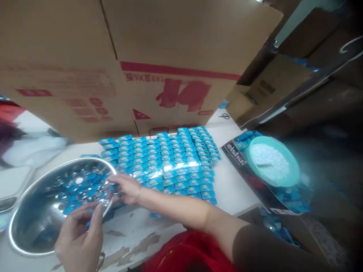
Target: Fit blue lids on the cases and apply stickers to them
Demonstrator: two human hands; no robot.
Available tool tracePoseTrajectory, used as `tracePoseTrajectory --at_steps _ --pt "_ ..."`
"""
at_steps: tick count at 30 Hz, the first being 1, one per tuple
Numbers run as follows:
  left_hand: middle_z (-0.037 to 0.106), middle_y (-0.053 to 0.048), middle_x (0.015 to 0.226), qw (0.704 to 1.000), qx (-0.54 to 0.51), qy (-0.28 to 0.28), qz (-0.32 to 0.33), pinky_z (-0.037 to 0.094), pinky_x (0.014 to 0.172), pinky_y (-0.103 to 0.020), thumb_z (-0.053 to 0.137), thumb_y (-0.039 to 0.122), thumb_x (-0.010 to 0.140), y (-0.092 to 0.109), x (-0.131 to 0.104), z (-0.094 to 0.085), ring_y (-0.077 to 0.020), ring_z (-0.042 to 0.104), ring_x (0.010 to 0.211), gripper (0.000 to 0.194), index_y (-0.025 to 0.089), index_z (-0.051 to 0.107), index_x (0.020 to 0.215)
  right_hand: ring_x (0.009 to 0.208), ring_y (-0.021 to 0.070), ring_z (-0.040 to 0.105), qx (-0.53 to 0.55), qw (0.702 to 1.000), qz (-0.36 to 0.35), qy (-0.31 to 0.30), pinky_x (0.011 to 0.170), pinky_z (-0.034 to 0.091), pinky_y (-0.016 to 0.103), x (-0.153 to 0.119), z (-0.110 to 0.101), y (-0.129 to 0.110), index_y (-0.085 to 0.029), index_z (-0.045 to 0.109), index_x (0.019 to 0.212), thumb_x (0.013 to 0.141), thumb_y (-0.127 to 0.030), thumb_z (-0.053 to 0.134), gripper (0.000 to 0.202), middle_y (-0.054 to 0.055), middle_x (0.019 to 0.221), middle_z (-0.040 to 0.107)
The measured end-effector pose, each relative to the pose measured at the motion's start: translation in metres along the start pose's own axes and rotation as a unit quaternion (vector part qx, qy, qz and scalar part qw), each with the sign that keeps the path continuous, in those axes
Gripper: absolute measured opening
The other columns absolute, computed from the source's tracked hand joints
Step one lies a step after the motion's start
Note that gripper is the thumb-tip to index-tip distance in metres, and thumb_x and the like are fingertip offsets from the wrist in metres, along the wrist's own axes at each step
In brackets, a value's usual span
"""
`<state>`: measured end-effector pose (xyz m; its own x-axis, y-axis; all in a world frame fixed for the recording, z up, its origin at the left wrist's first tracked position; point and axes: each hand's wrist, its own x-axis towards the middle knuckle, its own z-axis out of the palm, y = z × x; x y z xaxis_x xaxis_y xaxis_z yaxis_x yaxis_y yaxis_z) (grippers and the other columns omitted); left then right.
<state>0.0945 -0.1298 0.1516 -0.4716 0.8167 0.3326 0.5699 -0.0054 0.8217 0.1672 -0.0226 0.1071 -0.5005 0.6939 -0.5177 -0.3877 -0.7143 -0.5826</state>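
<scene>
A large steel bowl (pixel 31 211) stands at the left, holding many small blue and clear shiny pieces (pixel 82 185), too blurred to name exactly. My left hand (pixel 82 236) is over the bowl's near rim, thumb and fingers brought together; a bit of blue shows by the fingertips. At the bowl's right rim is my right hand (pixel 126 189), its fingers curled over the edge beside a shiny clear piece that I cannot make out. Beyond my right forearm, small blue packs (pixel 170 162) lie in overlapping rows on the white table (pixel 232 181).
Behind the rows stands a big cardboard box (pixel 181 41) with red print. On the right, a mint-green basin (pixel 295 170) of white bits sits on an open printed carton (pixel 241 162) with blue packs. Clear plastic bags (pixel 36 147) lie at the left.
</scene>
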Motion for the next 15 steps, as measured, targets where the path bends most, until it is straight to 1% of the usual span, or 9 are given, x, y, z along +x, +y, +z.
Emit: tracePoseTrajectory --at_steps 2,3,5,7,9,10,12,14,15 --pt "0.066 -0.002 0.084 0.995 -0.025 -0.005 -0.092 0.050 0.078 -0.035 0.068 0.049 0.071 0.015 -0.019 0.015 -0.0207 0.061 0.077 0.029 0.022 0.057 0.074 0.046 0.0110 0.054 0.008 1.000 0.016 -0.008 0.038 0.037 0.019 -0.043 -0.046 -0.014 -0.021 0.057 0.087 0.075 -0.039 0.069 0.025 -0.003 0.068 0.063" --pt "0.066 -0.002 0.080 0.989 -0.037 -0.028 -0.144 0.050 0.072 -0.034 0.068 0.052 0.070 0.019 -0.029 0.026 -0.0194 0.060 0.072 0.032 0.022 0.060 0.077 0.046 0.0103 0.054 0.001 1.000 0.018 -0.008 0.037 0.035 0.018 -0.067 -0.074 -0.019 -0.020 0.057 0.087 0.073 -0.044 0.070 0.030 -0.003 0.070 0.063" --pt "0.065 -0.001 0.073 0.966 -0.068 -0.112 -0.224 0.049 0.064 -0.030 0.065 0.057 0.070 0.024 -0.053 0.058 -0.0174 0.059 0.066 0.039 0.021 0.063 0.085 0.046 0.0098 0.055 -0.010 1.000 0.013 0.022 0.036 0.033 0.017 -0.116 -0.136 -0.026 -0.019 0.057 0.085 0.072 -0.050 0.069 0.036 -0.002 0.070 0.063" --pt "0.064 0.000 0.071 0.939 -0.108 -0.204 -0.256 0.049 0.062 -0.028 0.064 0.057 0.071 0.032 -0.081 0.100 -0.0166 0.061 0.066 0.041 0.020 0.062 0.087 0.046 0.0109 0.057 0.014 0.998 0.009 0.059 0.034 0.030 0.016 -0.166 -0.200 -0.027 -0.018 0.056 0.083 0.073 -0.049 0.064 0.034 -0.001 0.069 0.063" --pt "0.063 0.000 0.073 0.916 -0.143 -0.275 -0.256 0.049 0.062 -0.026 0.067 0.053 0.068 0.047 -0.112 0.150 -0.0163 0.063 0.068 0.041 0.019 0.057 0.089 0.048 0.0118 0.058 0.036 0.994 -0.008 0.107 0.034 0.029 0.017 -0.213 -0.259 -0.027 -0.017 0.057 0.087 0.076 -0.044 0.059 0.029 0.000 0.071 0.063" --pt "0.063 0.001 0.075 0.906 -0.151 -0.296 -0.262 0.049 0.060 -0.026 0.069 0.050 0.066 0.056 -0.128 0.178 -0.0165 0.064 0.068 0.042 0.020 0.054 0.092 0.048 0.0120 0.058 0.040 0.991 -0.012 0.128 0.034 0.028 0.017 -0.235 -0.284 -0.027 -0.018 0.057 0.089 0.075 -0.041 0.058 0.027 0.000 0.072 0.063" --pt "0.062 0.001 0.078 0.892 -0.129 -0.358 -0.243 0.049 0.059 -0.025 0.066 0.042 0.069 0.077 -0.154 0.233 -0.0162 0.066 0.068 0.040 0.020 0.051 0.099 0.049 0.0110 0.058 0.034 0.984 -0.026 0.173 0.035 0.028 0.017 -0.271 -0.327 -0.029 -0.018 0.057 0.095 0.075 -0.037 0.060 0.028 0.000 0.074 0.064" --pt "0.064 -0.001 0.077 0.880 -0.026 -0.443 -0.171 0.049 0.061 -0.025 0.058 0.035 0.076 0.100 -0.171 0.287 -0.0155 0.065 0.068 0.022 0.018 0.054 0.090 0.051 0.0100 0.057 0.027 0.977 -0.038 0.208 0.036 0.030 0.017 -0.298 -0.359 -0.034 -0.019 0.058 0.099 0.075 -0.037 0.063 0.030 0.000 0.076 0.064" --pt "0.065 -0.003 0.077 0.872 0.046 -0.476 -0.105 0.048 0.064 -0.025 0.055 0.032 0.080 0.111 -0.176 0.312 -0.0153 0.065 0.070 0.016 0.018 0.056 0.087 0.051 0.0093 0.056 0.025 0.973 -0.048 0.223 0.036 0.031 0.017 -0.306 -0.372 -0.038 -0.019 0.058 0.098 0.075 -0.038 0.064 0.030 -0.001 0.076 0.063"
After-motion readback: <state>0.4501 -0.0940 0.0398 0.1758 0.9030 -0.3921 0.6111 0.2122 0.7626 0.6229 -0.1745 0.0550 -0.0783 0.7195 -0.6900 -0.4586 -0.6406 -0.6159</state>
